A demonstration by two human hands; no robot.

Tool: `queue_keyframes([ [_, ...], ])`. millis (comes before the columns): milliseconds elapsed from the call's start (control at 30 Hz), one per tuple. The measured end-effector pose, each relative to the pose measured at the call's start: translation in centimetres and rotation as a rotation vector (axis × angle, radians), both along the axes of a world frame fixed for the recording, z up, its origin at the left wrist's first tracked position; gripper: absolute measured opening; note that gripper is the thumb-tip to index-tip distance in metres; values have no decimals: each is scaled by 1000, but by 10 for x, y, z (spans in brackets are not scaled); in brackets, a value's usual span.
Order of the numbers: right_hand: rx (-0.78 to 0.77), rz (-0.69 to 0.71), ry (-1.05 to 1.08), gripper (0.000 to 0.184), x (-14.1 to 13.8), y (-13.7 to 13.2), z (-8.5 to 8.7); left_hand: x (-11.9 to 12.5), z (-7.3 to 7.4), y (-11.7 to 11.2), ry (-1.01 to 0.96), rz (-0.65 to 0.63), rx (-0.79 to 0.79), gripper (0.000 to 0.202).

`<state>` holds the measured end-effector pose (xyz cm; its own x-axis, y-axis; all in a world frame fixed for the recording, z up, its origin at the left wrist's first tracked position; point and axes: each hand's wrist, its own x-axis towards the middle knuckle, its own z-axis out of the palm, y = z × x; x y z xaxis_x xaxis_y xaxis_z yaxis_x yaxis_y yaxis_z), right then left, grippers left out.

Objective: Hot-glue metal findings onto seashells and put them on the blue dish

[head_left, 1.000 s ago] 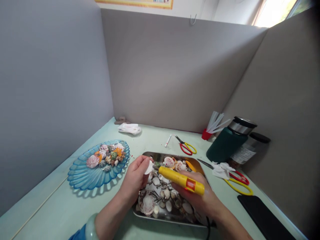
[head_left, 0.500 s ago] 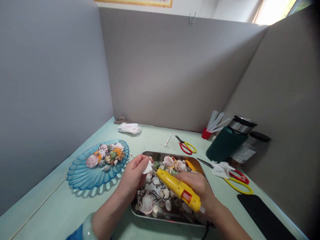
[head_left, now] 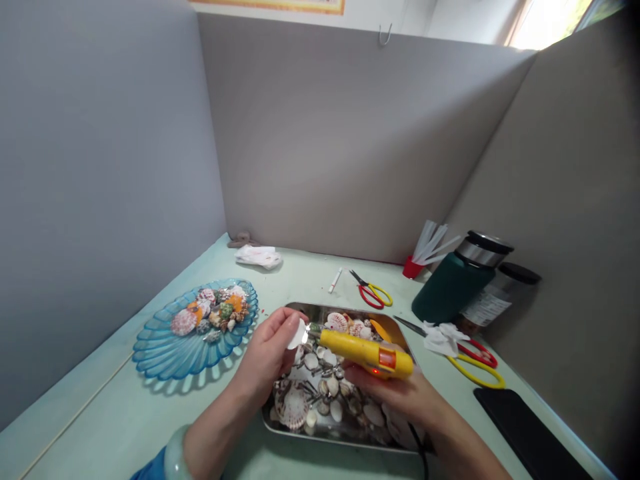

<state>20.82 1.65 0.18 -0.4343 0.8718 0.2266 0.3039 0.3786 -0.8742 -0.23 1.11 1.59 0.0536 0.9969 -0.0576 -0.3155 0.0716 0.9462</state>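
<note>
Over the left edge of a metal tray, my left hand pinches a thin white piece, round-edged; whether it is shell or paper I cannot tell. My right hand is wrapped round a yellow hot glue gun from below. The gun lies nearly level, its nozzle at the right side of the white piece. A small red light glows on its body, and a black cord trails down. Beneath both hands the tray holds many seashells, among them a ribbed scallop shell.
A blue shell-shaped dish with shells stands left. Behind the tray lie small scissors and a white plastic packet. To the right are a red cup of glue sticks, a green bottle, a jar, large scissors, and a black slab.
My right hand has rolled and dropped under the glue gun, turning it from a slant to nearly level. The nozzle stays by the white piece. My left hand has hardly moved.
</note>
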Motion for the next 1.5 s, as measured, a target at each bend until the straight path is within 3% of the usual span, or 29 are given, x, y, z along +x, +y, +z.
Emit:
queue_keyframes([
  [167, -477, -53, 217, 30, 1, 1, -5, 1, 1, -2, 89, -11, 56, 22],
  [333, -628, -5, 279, 33, 1, 0, -1, 1, 1, -3, 112, -5, 52, 22],
  [567, -624, 13, 236, 29, 2, 0, 3, 2, -1, -1, 101, 65, 47, 22],
  [867, -621, -58, 241, 30, 2, 2, -4, 3, -1, -1, 148, 33, 44, 23],
  [1200, -583, -98, 304, 33, 2, 2, -2, 0, -4, 1, 30, -9, 4, 22],
  [1500, -544, -126, 222, 31, -1, 1, -3, 3, -2, 0, 112, 2, 18, 22],
])
